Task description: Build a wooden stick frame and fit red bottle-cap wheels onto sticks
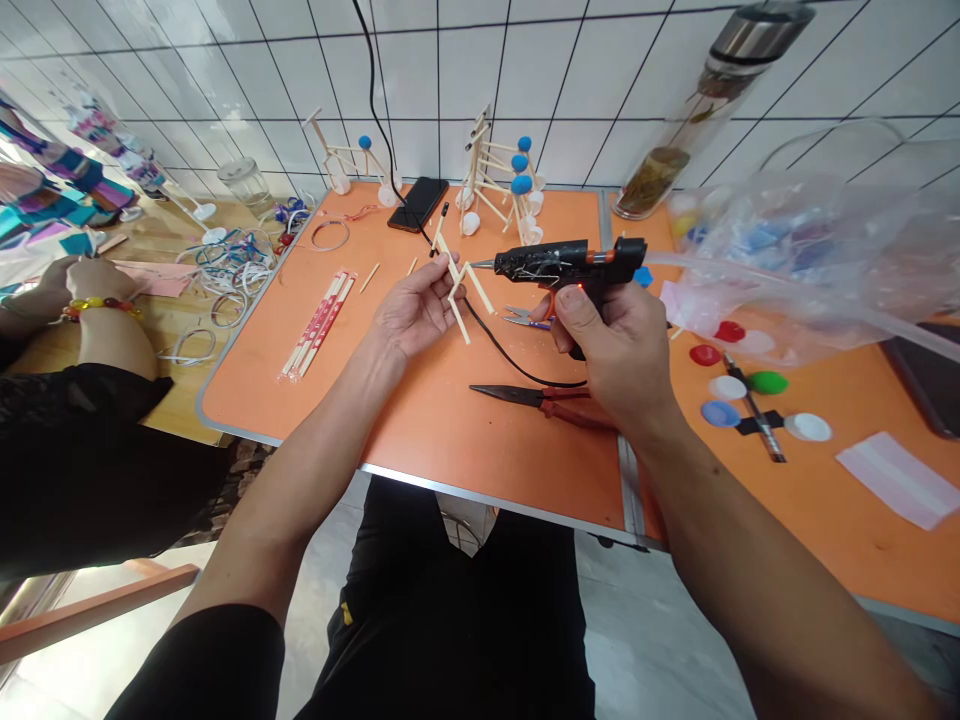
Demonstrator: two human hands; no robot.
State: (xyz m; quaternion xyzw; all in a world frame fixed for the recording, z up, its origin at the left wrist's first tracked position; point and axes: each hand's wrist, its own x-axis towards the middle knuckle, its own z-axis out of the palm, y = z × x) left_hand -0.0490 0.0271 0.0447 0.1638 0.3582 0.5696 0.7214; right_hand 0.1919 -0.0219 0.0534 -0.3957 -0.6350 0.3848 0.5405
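Observation:
My left hand [412,312] pinches a small frame of joined wooden sticks [460,318] between thumb and fingers, above the orange table [420,420]. In my right hand [634,345] is a black hot glue gun [547,263], its nozzle pointing left, right by the sticks; whether the tip touches them I cannot tell. Beneath my right hand lie long-nose pliers [517,394] with red handles. A smaller pair of pliers [519,316] shows partly behind the glue gun. Wrapped chopsticks [319,328] lie left of my left hand.
Stick models with blue balls [520,162] stand along the tiled wall, near a phone [418,204]. A tall bottle [675,140], a plastic bag [795,250] and several bottle caps [720,413] are right. At left, a co-worker's arm [105,335] rests by tangled cords [238,262].

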